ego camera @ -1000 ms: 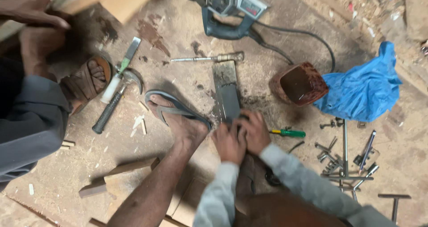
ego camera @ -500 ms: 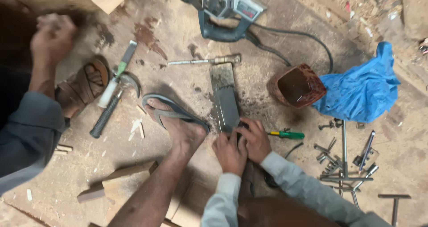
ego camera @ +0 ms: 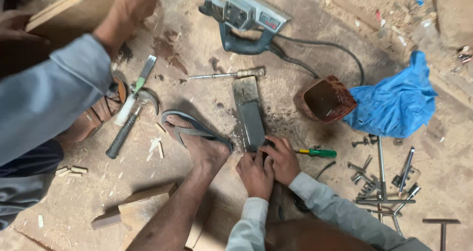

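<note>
A long grey sharpening stone (ego camera: pixel 248 112) lies on the sawdust-covered floor. My left hand (ego camera: pixel 253 175) and my right hand (ego camera: pixel 285 160) sit side by side at its near end. Together they press a small dark blade (ego camera: pixel 266 144) against the stone's near corner, and my fingers hide most of it. A bare foot in a grey flip-flop (ego camera: pixel 196 138) rests just left of the stone, touching its near edge.
An electric planer (ego camera: pixel 242 15) with a black cord lies beyond the stone. A rusty tin (ego camera: pixel 325 99), a blue plastic bag (ego camera: pixel 394 103) and a green screwdriver (ego camera: pixel 318 153) are to the right, with several metal bits (ego camera: pixel 382 184). On the left are a hammer (ego camera: pixel 129 122), a chisel (ego camera: pixel 142 79), and a co-worker's grey sleeve (ego camera: pixel 49 95).
The co-worker's arm on the left has swung up and forward, and its sleeve now fills more of the view. My hands stay at the stone's near end.
</note>
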